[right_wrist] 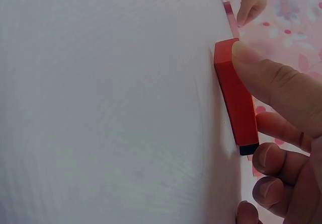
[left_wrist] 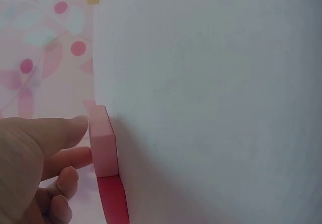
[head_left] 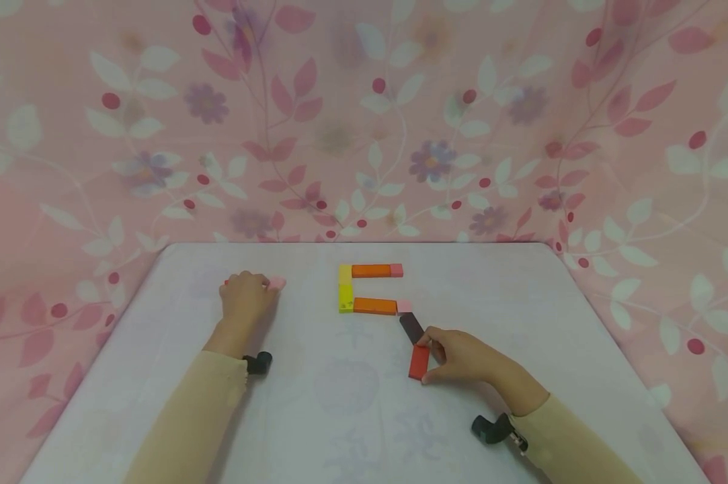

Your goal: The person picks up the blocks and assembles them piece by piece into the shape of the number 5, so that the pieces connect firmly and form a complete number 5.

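Pinching the red block (head_left: pixel 419 364) with the right hand (head_left: pixel 465 356), by the near end of the dark block (head_left: pixel 411 327); could skew it (apparently unfixed) by pushing. Farther off, touching a pink block (left_wrist: pixel 104 151) with the left hand (head_left: pixel 245 296); cannot tell whether gripping.

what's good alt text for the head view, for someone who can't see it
A person's right hand grips a red block at the end of a dark block on a white table. Their left hand is at a pink block farther left, and between the hands yellow blocks, orange blocks and pink pieces form a C shape open to the right.
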`<state>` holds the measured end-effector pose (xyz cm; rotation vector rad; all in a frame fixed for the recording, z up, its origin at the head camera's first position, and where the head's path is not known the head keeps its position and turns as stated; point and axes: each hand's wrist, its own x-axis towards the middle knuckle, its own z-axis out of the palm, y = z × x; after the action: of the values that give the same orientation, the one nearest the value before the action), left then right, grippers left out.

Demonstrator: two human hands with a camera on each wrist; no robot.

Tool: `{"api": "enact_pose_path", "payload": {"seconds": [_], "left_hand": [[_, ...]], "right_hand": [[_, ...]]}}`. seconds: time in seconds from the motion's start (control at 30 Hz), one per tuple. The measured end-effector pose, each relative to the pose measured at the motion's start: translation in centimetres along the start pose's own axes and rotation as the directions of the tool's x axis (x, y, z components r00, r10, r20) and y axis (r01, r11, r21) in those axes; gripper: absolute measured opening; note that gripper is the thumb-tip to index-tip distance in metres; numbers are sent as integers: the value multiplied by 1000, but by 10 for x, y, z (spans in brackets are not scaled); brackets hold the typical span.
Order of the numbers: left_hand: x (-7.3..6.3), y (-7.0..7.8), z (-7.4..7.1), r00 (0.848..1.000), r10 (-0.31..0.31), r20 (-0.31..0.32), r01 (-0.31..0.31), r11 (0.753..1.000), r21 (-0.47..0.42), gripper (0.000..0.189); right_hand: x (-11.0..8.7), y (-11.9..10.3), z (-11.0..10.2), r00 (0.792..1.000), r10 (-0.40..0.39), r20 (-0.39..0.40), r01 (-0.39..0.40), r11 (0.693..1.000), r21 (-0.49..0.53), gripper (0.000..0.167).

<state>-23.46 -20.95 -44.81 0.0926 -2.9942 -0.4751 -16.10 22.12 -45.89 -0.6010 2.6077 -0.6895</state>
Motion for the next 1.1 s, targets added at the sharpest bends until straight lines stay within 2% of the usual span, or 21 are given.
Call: {"api": "enact_pose_path", "payload": {"seconds": [0.33, 0.47, 0.7, 1.1], "left_hand": [[0, -5, -1, 999, 14, 45, -13, 1000, -26, 35], [0, -1, -2, 995, 29, 97, -24, 998, -51, 34], [-5, 2, 0, 978, 75, 193, -57, 994, -96, 32], [-17, 11, 9, 940, 158, 301, -111, 979, -169, 30]], "right_hand": [[0, 0, 2, 1000, -1, -16, 1, 1000, -24, 59], [0, 0, 3, 1000, -8, -30, 7, 1000, -30, 60], [-2, -2, 3, 999, -14, -43, 13, 1000, -28, 58], [-2, -1, 6, 999, -9, -49, 7, 999, -34, 57]]}}
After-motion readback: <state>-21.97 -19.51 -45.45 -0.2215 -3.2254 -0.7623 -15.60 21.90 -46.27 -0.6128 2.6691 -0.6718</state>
